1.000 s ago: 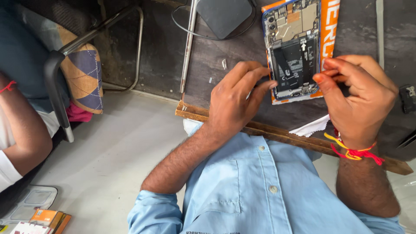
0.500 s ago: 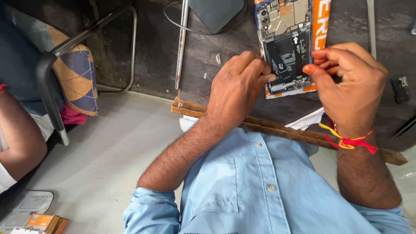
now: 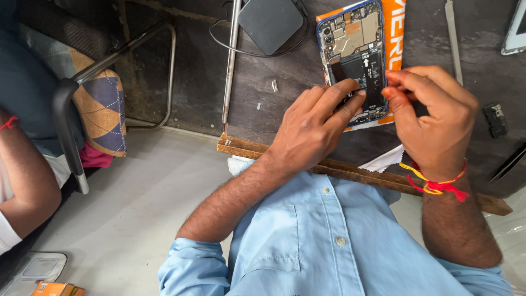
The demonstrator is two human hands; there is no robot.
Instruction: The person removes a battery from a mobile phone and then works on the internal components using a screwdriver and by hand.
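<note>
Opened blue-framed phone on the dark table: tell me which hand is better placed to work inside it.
Probably the right hand: its pinched fingertips sit at the opened blue-framed phone, while the left hand lies flat, steadying it.

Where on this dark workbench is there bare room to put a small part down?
Bare patch between the thin metal rod and the left hand, below the black square box, apart from two tiny bits. Crowded around the opened blue-framed phone and right hand.
</note>
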